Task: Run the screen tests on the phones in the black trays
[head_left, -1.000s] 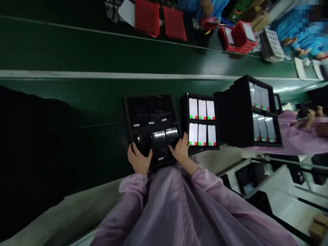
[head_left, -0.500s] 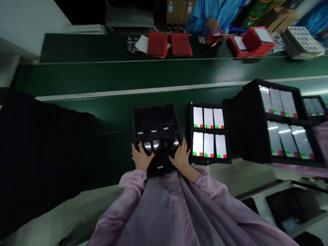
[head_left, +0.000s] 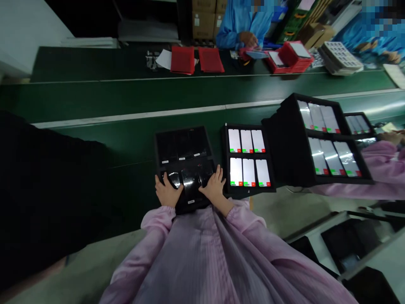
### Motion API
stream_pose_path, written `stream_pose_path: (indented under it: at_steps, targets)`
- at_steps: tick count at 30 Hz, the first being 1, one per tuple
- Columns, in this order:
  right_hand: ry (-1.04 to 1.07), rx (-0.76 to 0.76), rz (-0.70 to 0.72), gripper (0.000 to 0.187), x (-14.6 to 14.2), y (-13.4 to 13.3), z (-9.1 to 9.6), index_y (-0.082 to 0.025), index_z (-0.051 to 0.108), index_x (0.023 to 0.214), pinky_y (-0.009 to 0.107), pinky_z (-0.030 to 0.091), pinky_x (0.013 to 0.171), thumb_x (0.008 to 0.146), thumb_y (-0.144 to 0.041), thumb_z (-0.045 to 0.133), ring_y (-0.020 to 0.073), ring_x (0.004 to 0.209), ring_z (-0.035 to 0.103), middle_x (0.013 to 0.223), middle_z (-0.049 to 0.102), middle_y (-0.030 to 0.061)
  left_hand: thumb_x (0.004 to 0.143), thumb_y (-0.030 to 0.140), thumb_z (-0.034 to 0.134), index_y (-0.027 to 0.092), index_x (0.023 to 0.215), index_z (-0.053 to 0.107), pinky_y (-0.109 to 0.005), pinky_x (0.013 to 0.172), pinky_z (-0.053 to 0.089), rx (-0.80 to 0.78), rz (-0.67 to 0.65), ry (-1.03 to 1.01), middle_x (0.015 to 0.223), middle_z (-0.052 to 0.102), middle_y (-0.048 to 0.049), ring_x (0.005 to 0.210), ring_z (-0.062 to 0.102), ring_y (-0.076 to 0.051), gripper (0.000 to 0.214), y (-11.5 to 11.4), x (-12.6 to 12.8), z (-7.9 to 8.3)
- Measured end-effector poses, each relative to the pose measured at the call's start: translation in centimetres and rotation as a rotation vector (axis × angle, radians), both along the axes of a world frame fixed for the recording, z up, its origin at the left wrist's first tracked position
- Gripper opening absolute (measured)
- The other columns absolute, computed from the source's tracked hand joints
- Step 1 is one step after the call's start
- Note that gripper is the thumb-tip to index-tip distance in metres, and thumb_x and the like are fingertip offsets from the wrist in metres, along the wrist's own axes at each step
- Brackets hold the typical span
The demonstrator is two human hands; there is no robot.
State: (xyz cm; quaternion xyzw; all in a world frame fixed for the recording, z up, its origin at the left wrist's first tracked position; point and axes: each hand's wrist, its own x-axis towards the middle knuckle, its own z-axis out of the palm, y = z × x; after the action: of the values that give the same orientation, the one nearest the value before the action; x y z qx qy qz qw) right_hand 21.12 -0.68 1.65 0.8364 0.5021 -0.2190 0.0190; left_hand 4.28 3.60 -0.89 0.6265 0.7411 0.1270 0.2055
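A black tray of dark phone screens lies on the green belt in front of me. My left hand rests on its near left corner, fingers spread over a glossy dark screen. My right hand lies on the near right part of the tray, fingers apart and flat on the screens. Both arms wear pink sleeves. Neither hand grips anything that I can see.
A second black tray with lit white screens sits just right. Further right stands a tall stack of black trays, beside a co-worker's pink sleeve. Across the belt lie red trays near a person in blue.
My view has shifted a little; both hands stay on the near edge of the tray with fingers spread, and the trays have not moved.
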Motion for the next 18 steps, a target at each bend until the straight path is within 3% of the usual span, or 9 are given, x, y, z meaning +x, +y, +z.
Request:
stream_pose_path:
  at_steps: [5,8,10,18]
  targets:
    - [-0.012,0.052,0.075,0.081,-0.3,-0.2,1.3,0.005,0.046,0.152,0.072,0.032,0.12,0.086,-0.036,0.069,0.0455,0.162,0.013,0.173,0.007,0.0318,0.077,0.035,0.072,0.011,0.154,0.043,-0.064,0.109,0.042,-0.036,0.026,0.005,0.162,0.03,-0.0327,0.143,0.043,-0.048,0.086,0.2,0.5,0.4]
    - [0.07,0.108,0.288,0.054,-0.6,-0.8,2.1,-0.001,0.06,0.141,0.063,0.024,0.128,0.093,-0.023,0.058,0.0357,0.164,0.016,0.172,0.024,0.0257,0.077,0.035,0.073,0.011,0.153,0.044,-0.064,0.109,0.041,-0.048,0.035,0.001,0.164,0.028,-0.0321,0.143,0.042,-0.049,0.085,0.2,0.6,0.5]
    - [0.121,0.104,0.369,0.041,-0.9,-1.2,2.4,-0.003,0.07,0.129,0.06,0.023,0.13,0.094,-0.02,0.055,0.0338,0.163,0.018,0.169,0.034,0.0239,0.077,0.035,0.073,0.01,0.153,0.044,-0.064,0.11,0.041,-0.035,0.023,-0.018,0.163,0.029,-0.0327,0.144,0.041,-0.049,0.085,0.1,0.4,0.3]
    - [0.137,0.038,0.291,0.047,-2.0,-1.1,2.5,0.002,0.069,0.129,0.062,0.026,0.129,0.087,-0.017,0.057,0.0392,0.163,0.017,0.171,0.028,0.0269,0.074,0.036,0.078,0.006,0.153,0.043,-0.063,0.113,0.039,-0.016,-0.045,-0.033,0.162,0.03,-0.0368,0.147,0.039,-0.05,0.091,-0.1,-0.2,0.2]
